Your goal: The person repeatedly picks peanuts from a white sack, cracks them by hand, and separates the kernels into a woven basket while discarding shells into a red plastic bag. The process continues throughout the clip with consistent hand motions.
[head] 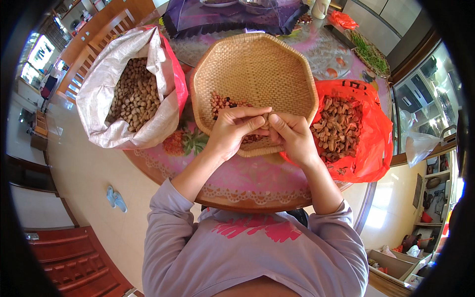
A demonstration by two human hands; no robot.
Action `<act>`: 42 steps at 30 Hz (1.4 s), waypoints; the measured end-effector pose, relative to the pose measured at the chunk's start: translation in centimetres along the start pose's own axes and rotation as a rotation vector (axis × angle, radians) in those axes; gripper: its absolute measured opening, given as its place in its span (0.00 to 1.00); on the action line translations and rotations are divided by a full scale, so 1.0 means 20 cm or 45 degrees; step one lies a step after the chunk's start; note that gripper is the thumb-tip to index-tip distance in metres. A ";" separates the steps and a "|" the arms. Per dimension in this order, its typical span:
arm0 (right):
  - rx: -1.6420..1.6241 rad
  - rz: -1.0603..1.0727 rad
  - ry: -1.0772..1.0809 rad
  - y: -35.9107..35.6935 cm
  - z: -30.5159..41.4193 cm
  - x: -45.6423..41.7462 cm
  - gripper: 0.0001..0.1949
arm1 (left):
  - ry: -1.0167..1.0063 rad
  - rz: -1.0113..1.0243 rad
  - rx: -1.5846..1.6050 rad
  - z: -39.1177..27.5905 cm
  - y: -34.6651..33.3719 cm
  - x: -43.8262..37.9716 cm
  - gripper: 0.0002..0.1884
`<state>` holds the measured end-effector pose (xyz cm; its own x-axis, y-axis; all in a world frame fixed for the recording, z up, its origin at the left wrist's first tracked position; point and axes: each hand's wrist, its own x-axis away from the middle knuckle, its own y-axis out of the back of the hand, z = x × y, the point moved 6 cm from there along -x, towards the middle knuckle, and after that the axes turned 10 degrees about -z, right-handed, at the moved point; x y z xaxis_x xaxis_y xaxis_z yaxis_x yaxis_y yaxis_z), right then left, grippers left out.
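Observation:
Over the near part of a woven bamboo basket [256, 67], my left hand [237, 124] and my right hand [293, 133] meet, thumbs and fingers pinched around a peanut in its shell [266, 120]. The fingers cover much of the peanut, so I cannot tell if its shell is cracked. Shelled peanut kernels [222, 102], reddish with some dark ones, lie in the basket, partly hidden behind my hands. Left of the basket, a white woven sack [92, 107] with rolled edges holds unshelled peanuts [139, 98]. At the right, a red plastic bag [374, 130] contains empty peanut shells [337, 126].
The round table [256, 185] bears a patterned cover with a lace-print border. Behind the basket stands a purple mesh food cover [230, 18] over dishes. A tray of green stalks [369, 52] sits at the far right. Blue slippers [116, 199] lie on the floor.

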<state>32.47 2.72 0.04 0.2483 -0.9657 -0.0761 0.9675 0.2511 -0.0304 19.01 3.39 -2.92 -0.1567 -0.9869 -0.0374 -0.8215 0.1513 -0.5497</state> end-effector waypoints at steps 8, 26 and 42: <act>0.070 -0.067 0.152 0.02 0.03 0.00 0.14 | -0.521 0.038 -0.578 -0.12 -0.04 0.00 0.11; 0.165 -0.590 0.337 0.17 0.09 0.03 0.08 | -0.307 -0.056 -0.544 -0.12 -0.04 0.02 0.14; -0.252 -1.157 0.745 0.47 0.22 0.07 0.16 | -0.972 -1.028 -1.210 -0.87 0.65 0.11 0.07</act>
<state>42.13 3.40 3.94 -0.6649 -0.6284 -0.4037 0.7401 -0.4815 -0.4695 -1.52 4.03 4.46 0.5865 -0.5624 -0.5829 -0.6352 -0.7659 0.0998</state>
